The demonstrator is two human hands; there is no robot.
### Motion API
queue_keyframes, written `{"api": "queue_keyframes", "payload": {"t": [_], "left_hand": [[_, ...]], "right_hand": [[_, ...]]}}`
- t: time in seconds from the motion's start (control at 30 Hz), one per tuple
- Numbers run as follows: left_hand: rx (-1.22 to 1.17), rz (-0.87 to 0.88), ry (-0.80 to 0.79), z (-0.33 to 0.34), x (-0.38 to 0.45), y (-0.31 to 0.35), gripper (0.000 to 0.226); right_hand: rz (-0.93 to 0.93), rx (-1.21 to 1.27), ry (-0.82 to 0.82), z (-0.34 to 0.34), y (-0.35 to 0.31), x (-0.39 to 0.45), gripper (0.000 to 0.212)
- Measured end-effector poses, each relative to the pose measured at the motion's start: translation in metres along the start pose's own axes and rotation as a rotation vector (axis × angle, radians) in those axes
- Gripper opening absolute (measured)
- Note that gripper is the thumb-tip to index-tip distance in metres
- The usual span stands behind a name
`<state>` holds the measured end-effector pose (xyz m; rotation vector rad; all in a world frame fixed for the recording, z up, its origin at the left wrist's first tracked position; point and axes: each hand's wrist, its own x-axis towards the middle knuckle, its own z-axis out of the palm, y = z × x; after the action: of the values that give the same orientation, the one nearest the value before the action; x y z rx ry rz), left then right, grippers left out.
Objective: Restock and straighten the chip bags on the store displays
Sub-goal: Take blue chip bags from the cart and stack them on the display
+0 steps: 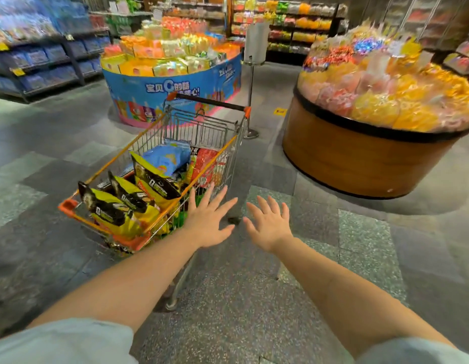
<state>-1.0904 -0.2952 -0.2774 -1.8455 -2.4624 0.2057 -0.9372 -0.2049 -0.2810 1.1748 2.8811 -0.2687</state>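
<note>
Grey speckled floor point(228, 298) (stone tiles), dark shelving point(44, 61) along the left wall.

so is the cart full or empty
Partly full: the cart holds yellow-and-black chip bags, a blue bag and a red bag, heaped toward its near end.

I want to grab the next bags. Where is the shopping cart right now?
In the head view the shopping cart stands left of centre on the floor, just beyond the left hand, with the blue round display behind it.
</note>
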Motion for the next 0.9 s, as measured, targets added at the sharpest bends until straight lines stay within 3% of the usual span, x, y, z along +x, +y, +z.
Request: {"api": "queue_keyframes", "payload": {"t": [0.37,0.47,0.67,0.8,0.9], "left_hand": [[-0.120,-0.108,-0.019,0.010,0.192,-0.065,0.071],[-0.180,-0.162,0.000,0.015,0.245,-0.101,0.070],[-0.250,-0.413,-0.067,0.028,0.313,-0.189,0.072],[-0.327,-0.557,-0.147,0.050,0.324,-0.235,0.078],[-0.387,-0.703,-0.226,0.070,0.330,-0.269,0.077]], "right_hand": [[-0.154,-0.041,0.006,-0.016,0.028,0.218,0.057],[-0.177,-0.046,-0.001,-0.018,0.018,0.285,0.067],[-0.278,-0.057,-0.035,-0.025,-0.013,0.399,0.075],[-0.365,-0.089,-0.138,-0.007,-0.040,0.453,0.060],[-0.464,-0.097,-0.169,0.009,-0.071,0.499,0.060]]}}
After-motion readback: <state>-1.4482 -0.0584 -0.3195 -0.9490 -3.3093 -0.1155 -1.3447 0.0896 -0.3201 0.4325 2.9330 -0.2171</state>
